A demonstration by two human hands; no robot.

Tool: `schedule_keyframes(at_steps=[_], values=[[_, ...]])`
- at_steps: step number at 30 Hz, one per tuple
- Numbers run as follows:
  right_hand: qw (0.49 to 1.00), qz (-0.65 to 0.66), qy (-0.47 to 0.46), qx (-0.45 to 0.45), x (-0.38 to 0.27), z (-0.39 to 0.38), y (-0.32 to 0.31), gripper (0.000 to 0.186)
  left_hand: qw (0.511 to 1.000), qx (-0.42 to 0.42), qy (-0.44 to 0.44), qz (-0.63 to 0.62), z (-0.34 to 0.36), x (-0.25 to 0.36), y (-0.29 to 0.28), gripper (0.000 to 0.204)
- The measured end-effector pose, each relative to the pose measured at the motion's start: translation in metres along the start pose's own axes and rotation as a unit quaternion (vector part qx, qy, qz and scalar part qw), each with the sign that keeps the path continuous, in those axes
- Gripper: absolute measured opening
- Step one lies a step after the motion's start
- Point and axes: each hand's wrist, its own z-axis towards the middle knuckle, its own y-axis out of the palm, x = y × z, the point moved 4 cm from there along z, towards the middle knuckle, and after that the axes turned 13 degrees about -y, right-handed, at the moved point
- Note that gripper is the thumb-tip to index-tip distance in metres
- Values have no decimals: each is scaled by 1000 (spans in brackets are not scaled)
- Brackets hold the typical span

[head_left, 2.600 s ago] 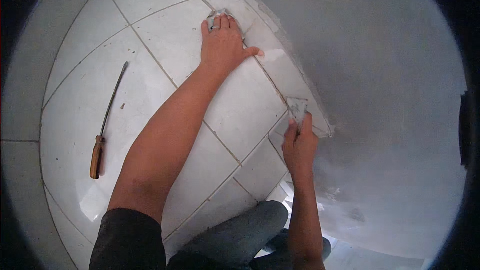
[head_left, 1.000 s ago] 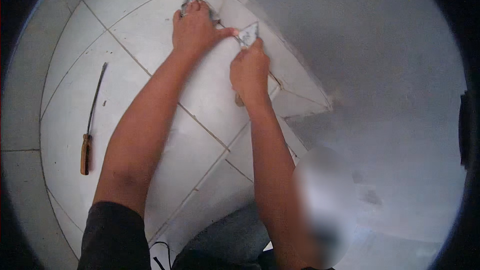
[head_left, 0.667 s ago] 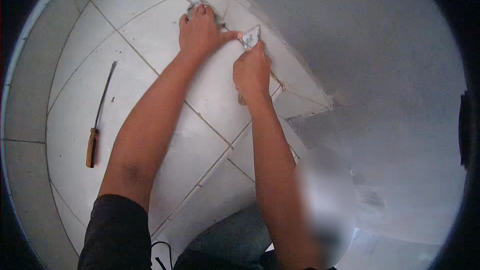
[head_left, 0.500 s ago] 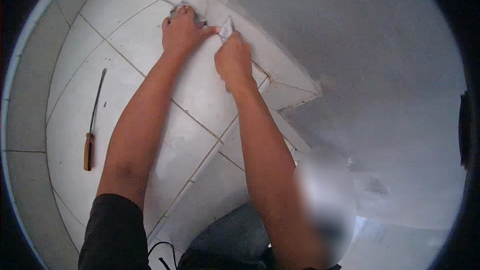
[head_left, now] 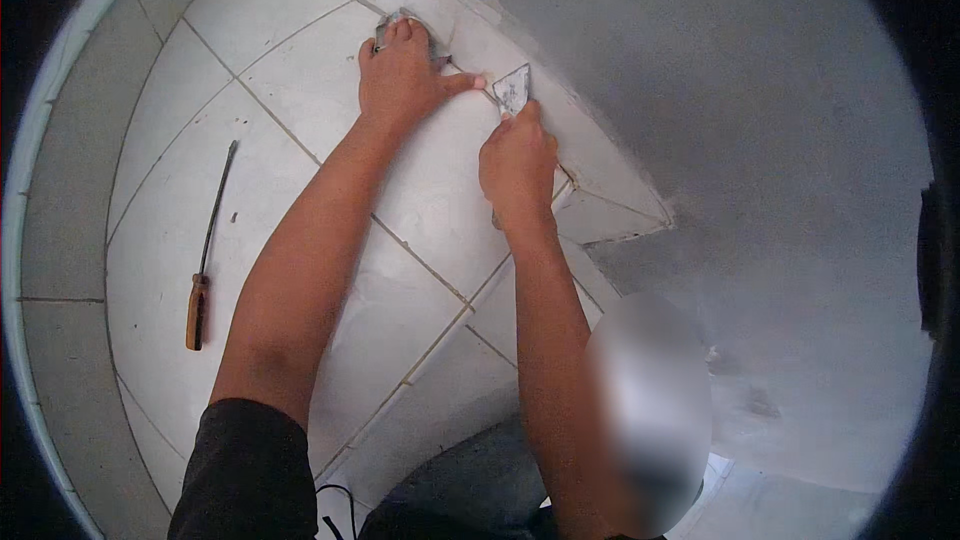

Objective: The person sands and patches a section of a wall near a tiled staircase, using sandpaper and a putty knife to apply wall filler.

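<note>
My left hand [head_left: 400, 75] rests on a crumpled-looking grey object [head_left: 390, 28] at the foot of the skirting, fingers curled over it and thumb stretched right along the grout line; what that object is, I cannot make out. Just to the right, my right hand [head_left: 518, 160] is closed round the handle of a scraper [head_left: 512, 88], whose whitish, stained metal blade lies at the joint between floor and skirting tiles, close by my left thumb.
White floor tiles [head_left: 280, 130] surround my arms, with a screwdriver [head_left: 197, 310] lying at left. A tiled edge [head_left: 62, 240] runs down the left, a grey wall [head_left: 750, 140] fills the right. My knee [head_left: 440, 485] and a dark cord [head_left: 340, 490] show below.
Compared with the oldest frame, my right hand and scraper have moved up-left along the joint to beside my left hand, which stays on its object. Since then, only small shifts.
</note>
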Motion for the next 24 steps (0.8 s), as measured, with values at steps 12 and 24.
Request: schedule_keyframes(at_steps=[12, 24], values=[[996, 68, 53, 5, 12, 9, 16, 20, 999, 36, -1, -19, 1, -2, 7, 109], [1000, 14, 23, 5, 1, -4, -6, 23, 1000, -3, 10, -12, 7, -10, 1, 87]])
